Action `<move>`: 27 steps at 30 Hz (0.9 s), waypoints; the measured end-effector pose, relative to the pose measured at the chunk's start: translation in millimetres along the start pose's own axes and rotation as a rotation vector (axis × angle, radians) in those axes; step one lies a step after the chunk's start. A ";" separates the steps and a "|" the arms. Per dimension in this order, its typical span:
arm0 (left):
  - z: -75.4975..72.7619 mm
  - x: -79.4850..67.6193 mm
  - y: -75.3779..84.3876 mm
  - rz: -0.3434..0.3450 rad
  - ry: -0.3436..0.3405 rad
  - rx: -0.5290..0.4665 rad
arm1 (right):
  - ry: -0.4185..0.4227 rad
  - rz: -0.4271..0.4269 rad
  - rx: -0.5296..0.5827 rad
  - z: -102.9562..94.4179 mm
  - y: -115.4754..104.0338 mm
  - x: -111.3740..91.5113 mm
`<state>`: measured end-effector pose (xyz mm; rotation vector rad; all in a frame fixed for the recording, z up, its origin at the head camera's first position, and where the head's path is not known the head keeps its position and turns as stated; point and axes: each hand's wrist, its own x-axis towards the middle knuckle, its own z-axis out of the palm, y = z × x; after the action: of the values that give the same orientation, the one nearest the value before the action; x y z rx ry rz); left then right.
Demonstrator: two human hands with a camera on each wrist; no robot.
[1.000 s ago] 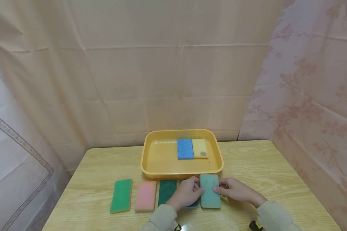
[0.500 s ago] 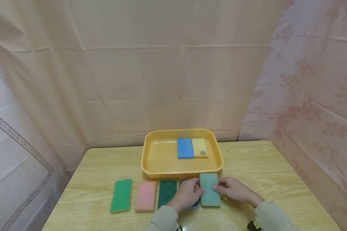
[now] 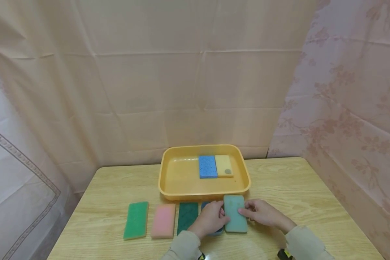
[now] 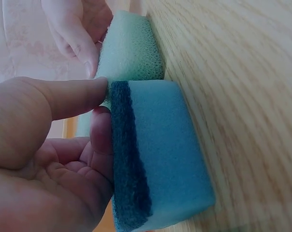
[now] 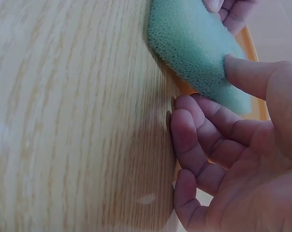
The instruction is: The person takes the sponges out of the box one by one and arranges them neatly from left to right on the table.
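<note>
A light green sponge [image 3: 235, 221] lies at the tray's front right, its far end close to the rim. My left hand [image 3: 208, 218] holds its left edge; in the left wrist view the thumb [image 4: 76, 96] touches it, and the fingers' exact grip is partly hidden. From the other side my right hand [image 3: 264, 213] pinches it, thumb [image 5: 250, 75] on its upper face and index finger partly hidden behind. Beneath my left hand, a blue sponge with a dark scouring layer [image 4: 170, 150] sits on the table, mostly covered in the head view.
Left of the hands lie a dark green scouring pad [image 3: 187, 216], a pink sponge [image 3: 163, 221] and a green-topped sponge [image 3: 136, 220]. Behind stands a yellow tray [image 3: 178, 197] holding a speckled blue sponge [image 3: 208, 167] and a pale yellow sponge [image 3: 223, 164]. Curtains hang beyond the wooden table [image 3: 100, 202].
The light green sponge has shifted very slightly away from me and to the left, with my right hand following. My left hand has hardly moved.
</note>
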<state>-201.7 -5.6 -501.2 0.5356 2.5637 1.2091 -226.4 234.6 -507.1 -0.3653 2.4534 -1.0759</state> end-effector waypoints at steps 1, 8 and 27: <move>0.0 -0.3 0.5 -0.001 0.001 0.002 | 0.000 0.003 -0.002 -0.2 -0.4 0.3; 0.2 -1.6 2.8 -0.011 -0.005 -0.001 | 0.007 0.028 0.021 -0.6 -2.7 -0.5; 3.3 -0.3 2.9 0.081 0.034 0.107 | 0.040 0.007 0.097 0.0 -3.3 -3.0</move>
<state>-199.6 -1.7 -500.9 0.6525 2.6711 1.1198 -223.6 233.6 -503.8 -0.3068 2.4248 -1.2045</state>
